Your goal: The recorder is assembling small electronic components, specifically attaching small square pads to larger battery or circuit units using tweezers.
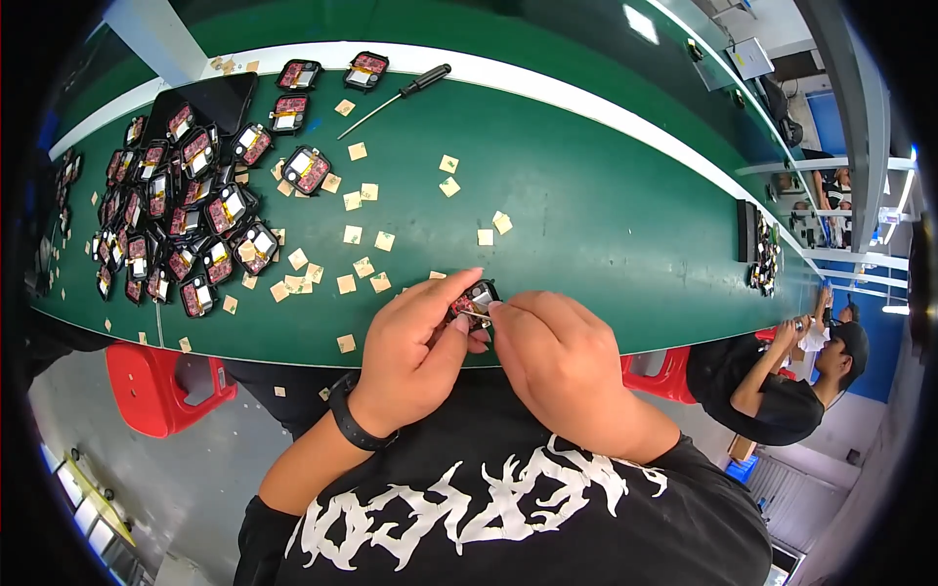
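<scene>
My left hand point(415, 342) is closed round a small black device housing point(481, 296) with a red circuit board inside, held over the table's near edge. The fingers of my right hand point(552, 342) are pinched at the housing's right side. From them a thin, light-coloured tool point(476, 313) reaches across the board toward my left thumb; its exact kind is too small to tell. Part of the housing is hidden behind my fingers. Several small cream paper squares point(380, 282) lie on the green table just left of my hands.
At the left, many similar open housings point(195, 151) are heaped on the green table point(586, 225), by a dark flat tray point(220, 103). A black-handled screwdriver point(396, 100) lies near the back edge. Red stools point(161, 389) stand below. A person point(782, 381) in black sits at the right.
</scene>
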Motion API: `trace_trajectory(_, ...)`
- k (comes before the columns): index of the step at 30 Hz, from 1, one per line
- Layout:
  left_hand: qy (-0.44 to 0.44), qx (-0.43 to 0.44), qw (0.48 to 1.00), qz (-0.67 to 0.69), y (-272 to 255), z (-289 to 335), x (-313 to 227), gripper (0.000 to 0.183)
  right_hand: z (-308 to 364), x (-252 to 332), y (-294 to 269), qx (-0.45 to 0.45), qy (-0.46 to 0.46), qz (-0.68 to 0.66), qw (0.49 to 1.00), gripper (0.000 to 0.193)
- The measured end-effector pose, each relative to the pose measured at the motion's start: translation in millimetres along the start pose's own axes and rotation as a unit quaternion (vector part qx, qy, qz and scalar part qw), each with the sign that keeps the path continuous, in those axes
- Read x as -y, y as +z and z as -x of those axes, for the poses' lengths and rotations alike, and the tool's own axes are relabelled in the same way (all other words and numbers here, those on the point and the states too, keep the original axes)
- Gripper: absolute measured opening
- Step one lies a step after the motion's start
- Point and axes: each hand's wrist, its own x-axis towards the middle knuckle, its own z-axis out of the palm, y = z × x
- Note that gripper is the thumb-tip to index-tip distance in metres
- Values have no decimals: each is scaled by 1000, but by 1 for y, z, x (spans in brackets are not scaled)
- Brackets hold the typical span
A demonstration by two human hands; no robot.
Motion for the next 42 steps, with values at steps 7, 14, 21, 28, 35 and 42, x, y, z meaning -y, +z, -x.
trace_trajectory(7, 8, 0, 1000, -23, 1, 1, 0, 41, -4, -10, -2, 23, 16, -78, 997, 13)
trace_trajectory(14, -5, 22, 999, -28, -1, 0, -4, 45, -2, -25, -14, 22, 123, -187, 974, 15)
trace_trajectory(21, 26, 39, 994, -100, 0, -1, -7, 44, -3, -38, -6, 37, -52, -84, 994, 23)
trace_trajectory(28, 16, 62, 993, -101, -1, -1, -10, 44, -9, -45, -8, 37, -168, -23, 985, 22)
trace_trajectory(35, 25, 70, 992, -105, -4, -4, -10, 43, -3, -50, -1, 34, -172, -22, 984, 22)
trace_trajectory(42, -55, 76, 995, 45, -8, -1, -2, 41, -6, -59, 2, 31, -95, -188, 977, 29)
